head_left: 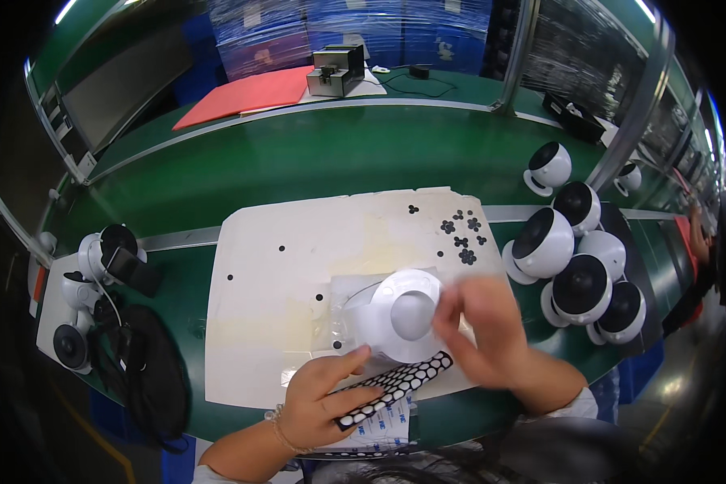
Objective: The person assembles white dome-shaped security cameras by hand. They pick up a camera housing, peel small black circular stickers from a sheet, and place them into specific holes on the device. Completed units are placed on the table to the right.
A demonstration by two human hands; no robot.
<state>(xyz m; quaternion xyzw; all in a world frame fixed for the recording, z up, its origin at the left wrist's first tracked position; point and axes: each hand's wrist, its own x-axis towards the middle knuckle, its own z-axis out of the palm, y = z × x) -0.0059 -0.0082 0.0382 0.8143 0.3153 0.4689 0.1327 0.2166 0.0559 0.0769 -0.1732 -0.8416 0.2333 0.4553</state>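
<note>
A white camera-like device with a round, ring-shaped base [415, 351] rests on a clear plastic bag [343, 294] on the cream board. My left hand [327, 395] is closed on a black sheet with rows of white round spots [403, 383], and its thumb or index fingertip touches the device's lower left side. At the base's right edge, my right hand [488, 327] is curled with its fingers drawn together, partly blurred. Whatever it may pinch is too small or smeared to make out. Small black round pads [467, 256] lie in clusters beyond my right hand, with several single ones elsewhere.
Several white ball-shaped cameras with black fronts [581, 282] crowd the right side. More devices [71, 347] and a black bag-like item with a cable [153, 363] are at left. Behind the cream board [250, 339], a metal rail [298, 109] crosses before a metal box [339, 71] and red sheet [246, 93].
</note>
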